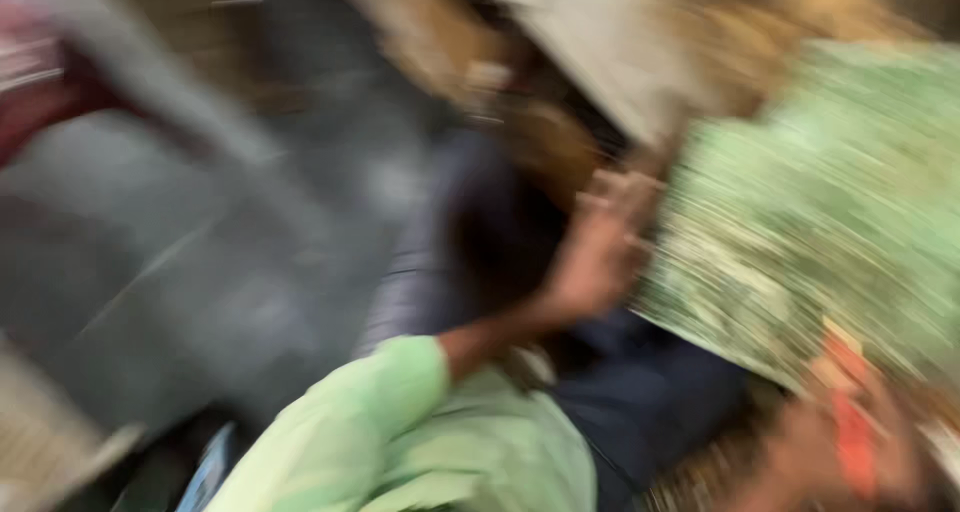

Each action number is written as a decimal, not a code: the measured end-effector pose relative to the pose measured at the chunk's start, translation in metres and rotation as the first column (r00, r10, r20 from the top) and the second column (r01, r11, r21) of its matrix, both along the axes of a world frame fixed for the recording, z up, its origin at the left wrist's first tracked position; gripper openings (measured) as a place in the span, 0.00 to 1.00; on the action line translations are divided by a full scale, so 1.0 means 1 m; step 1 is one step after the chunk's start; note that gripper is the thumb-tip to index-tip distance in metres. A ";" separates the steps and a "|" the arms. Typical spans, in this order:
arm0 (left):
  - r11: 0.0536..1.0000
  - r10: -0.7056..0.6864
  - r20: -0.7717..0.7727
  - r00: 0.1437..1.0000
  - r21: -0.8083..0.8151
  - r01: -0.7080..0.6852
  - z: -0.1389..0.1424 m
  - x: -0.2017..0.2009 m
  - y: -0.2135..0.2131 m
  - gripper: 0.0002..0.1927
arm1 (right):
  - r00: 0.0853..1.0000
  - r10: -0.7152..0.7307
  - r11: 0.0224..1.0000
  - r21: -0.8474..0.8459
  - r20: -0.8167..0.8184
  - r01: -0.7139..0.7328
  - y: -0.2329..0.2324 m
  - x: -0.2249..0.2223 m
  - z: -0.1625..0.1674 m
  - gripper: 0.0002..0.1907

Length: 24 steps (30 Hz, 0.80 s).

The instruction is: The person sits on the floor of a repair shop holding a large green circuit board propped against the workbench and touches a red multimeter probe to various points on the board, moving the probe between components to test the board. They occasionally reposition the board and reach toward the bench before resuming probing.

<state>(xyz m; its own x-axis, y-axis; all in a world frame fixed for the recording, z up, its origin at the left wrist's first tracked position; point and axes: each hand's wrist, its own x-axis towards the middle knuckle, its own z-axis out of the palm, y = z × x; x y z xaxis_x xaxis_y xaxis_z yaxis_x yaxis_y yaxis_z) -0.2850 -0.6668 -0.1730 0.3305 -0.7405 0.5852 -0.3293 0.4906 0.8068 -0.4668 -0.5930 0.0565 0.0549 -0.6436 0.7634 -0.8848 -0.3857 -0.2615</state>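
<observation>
Head view is heavily motion-blurred, so we report only what holds up. Our left hand (pixel 600 257), reaching out from a pale green sleeve (pixel 400 412), sits at the left edge of a large green patterned sheet (pixel 820 212); the fingers appear curled at that edge, but we cannot tell whether they actually grip it. Our right hand (pixel 850 452), low at the frame's right corner, appears closed around a small orange-red object (pixel 850 427) just under the sheet's lower edge; its kind is not readable. The sheet fills the upper right of the view, tilted, with its lower left border running diagonally between the two hands.

Judgement on handling: the sheet looks broad and limp, so we would keep a hold at two separated points along the border to stop it folding or sliding.

Edges and room: dark blue cloth (pixel 640 392) lies directly below the sheet, and brown and pale shapes (pixel 580 42) crowd the top centre, too blurred to name. The grey floor (pixel 200 252) to the left offers the open space; the right side is closed in by the sheet itself.
</observation>
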 end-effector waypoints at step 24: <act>0.949 -0.226 0.109 0.968 0.249 0.193 0.096 -0.006 0.006 0.27 | 0.999 -0.054 0.998 0.024 0.007 0.053 -0.004 -0.037 0.017 0.07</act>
<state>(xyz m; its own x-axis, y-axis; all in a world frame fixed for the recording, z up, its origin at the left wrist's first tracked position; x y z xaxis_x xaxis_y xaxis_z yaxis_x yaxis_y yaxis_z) -0.2911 -0.6612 -0.0771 0.0833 -0.9059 0.4153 -0.3530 0.3629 0.8624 -0.5034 -0.5972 0.0739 0.0144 -0.6631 0.7484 -0.9020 -0.3316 -0.2764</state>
